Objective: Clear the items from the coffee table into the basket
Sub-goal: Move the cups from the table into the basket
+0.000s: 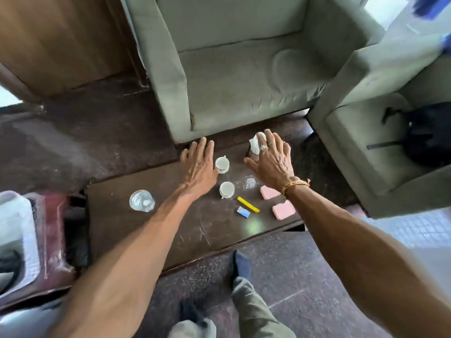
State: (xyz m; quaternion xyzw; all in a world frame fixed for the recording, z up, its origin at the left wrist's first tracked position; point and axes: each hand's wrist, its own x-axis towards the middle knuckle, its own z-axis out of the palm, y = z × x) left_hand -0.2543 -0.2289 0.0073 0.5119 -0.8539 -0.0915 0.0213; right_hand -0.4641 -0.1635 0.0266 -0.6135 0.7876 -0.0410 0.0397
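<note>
Head view: left hand (pixel 199 164), fingers spread and empty, is beside the cup (pixel 222 163); right hand (pixel 271 159), likewise open, lies over a white wad (pixel 255 143). Best lift cup and saucer (pixel 224 171) together, level.

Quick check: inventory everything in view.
wooden coffee table: one, dark brown, centre.
ceramic cups on saucers: two, white, table middle.
round drinking glasses: two, clear, table left, middle right.
square pads: two, pink, table right.
flat stick: one, yellow, beside pads.
paper packet: one, blue, beside stick.
crumpled paper item: one, white, table far edge.
fabric armchairs: two, grey, behind and right.
soft bag: one, black, right armchair.
plastic basket: one, white, left edge.
left hand: open, beside far cup.
right hand: open, over paper item.
</note>
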